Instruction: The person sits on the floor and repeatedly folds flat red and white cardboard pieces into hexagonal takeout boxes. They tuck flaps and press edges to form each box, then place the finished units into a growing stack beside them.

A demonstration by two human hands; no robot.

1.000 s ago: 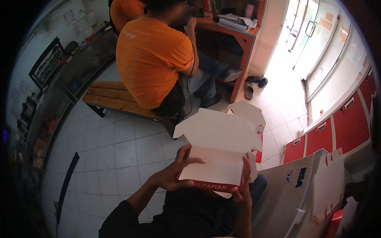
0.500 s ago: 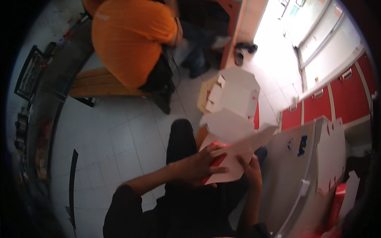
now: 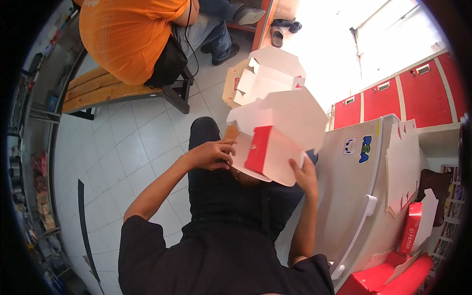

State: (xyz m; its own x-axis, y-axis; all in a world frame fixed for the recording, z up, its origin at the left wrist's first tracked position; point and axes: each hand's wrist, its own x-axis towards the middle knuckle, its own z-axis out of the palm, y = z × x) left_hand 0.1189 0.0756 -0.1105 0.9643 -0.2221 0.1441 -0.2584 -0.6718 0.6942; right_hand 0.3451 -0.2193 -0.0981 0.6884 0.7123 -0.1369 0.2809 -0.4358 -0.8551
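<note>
I see my left hand (image 3: 209, 155) curled at the left edge of a half-folded cardboard box (image 3: 273, 147), white inside with a red outer panel. Its fingers (image 3: 223, 147) are bent over that edge, thumb side tucked against the white card, so it grips the box rather than resting on it. The box sits in the air above my lap, between the two hands, over black trousers.

To the right of those fingers the red panel runs as a narrow band, top to bottom and leaning slightly. Above it a wide white flap fans up and away from me toward the right. I judge the box's long axis to run from lower left near my left fingers to upper right at the flap's tip, with the open side facing away from me.

Further right, my right hand (image 3: 305, 174) holds the lower right corner, fingers (image 3: 297, 167) pressed on the white card, thumb hidden behind it.

I judge this to be thin card: light, stiff along the panels, floppy at the creases, easy to dent or tear at the tabs. The best hold seems to be on flat panels beside a crease, not on loose flaps.

Beyond the right fingers stands a white cabinet (image 3: 344, 187); past the flap, more flat white boxes (image 3: 268, 73) lie on the tiled floor (image 3: 123, 147).
</note>
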